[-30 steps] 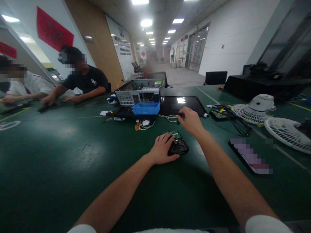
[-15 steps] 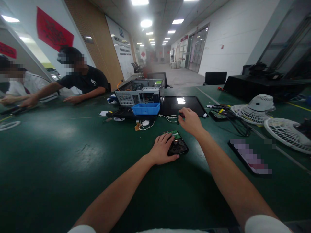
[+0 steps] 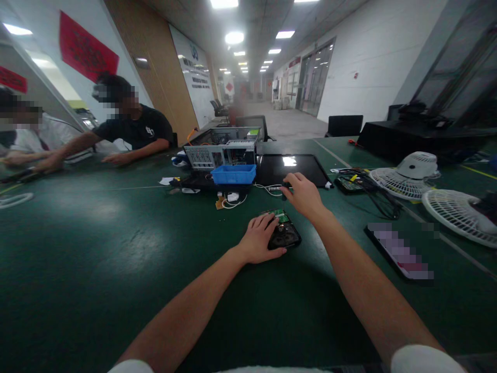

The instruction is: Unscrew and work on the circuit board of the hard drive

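An opened black device (image 3: pixel 288 237) with a green circuit board at its far end lies flat on the table in front of me. My left hand (image 3: pixel 259 239) holds it down, fingers over its left side and thumb along the near edge. Above its far end is my right hand (image 3: pixel 303 192), its fingers pinched round the dark handle of a screwdriver (image 3: pixel 284 197). The screwdriver stands roughly upright, with its thin shaft pointing down towards the board. Whether its tip touches the device is too small to tell.
Beyond the hands stand a blue bin (image 3: pixel 233 175), an open computer case (image 3: pixel 221 155) and a dark screen panel (image 3: pixel 295 170). To the right lie a phone (image 3: pixel 399 251), cables (image 3: pixel 382 199) and white fans (image 3: pixel 415 173). Two people sit at the left.
My right hand has shifted very slightly, and the screwdriver's handle has tilted or turned a little in its fingers. My left hand and the device have stayed in place.
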{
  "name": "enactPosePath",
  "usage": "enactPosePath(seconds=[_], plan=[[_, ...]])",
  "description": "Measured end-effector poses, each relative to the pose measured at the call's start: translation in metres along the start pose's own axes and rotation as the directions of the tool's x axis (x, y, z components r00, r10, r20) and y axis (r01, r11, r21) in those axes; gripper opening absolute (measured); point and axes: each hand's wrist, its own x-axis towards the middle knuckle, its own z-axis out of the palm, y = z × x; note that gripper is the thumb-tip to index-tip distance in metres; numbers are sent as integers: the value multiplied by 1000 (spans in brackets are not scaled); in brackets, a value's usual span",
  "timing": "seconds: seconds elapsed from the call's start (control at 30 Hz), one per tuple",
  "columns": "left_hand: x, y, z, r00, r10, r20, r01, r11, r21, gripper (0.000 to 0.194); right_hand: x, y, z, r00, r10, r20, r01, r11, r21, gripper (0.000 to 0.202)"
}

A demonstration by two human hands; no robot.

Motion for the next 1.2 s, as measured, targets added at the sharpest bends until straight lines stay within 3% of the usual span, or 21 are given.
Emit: enactPosePath(seconds=[0.63,1.0,1.2], plan=[[1,0,0,1000,1,8,-1,1000,19,100,0,0,-3,1000,13,22,-14,999,40,21],[0,0,0,1000,-2,6,2,1000,29,100,2,4,7,1000,-19,-16,23,970,240,19],[0,-1,0,1000,-2,7,2,1000,14,100,2,6,5,1000,-12,-4,13,968,250,21]])
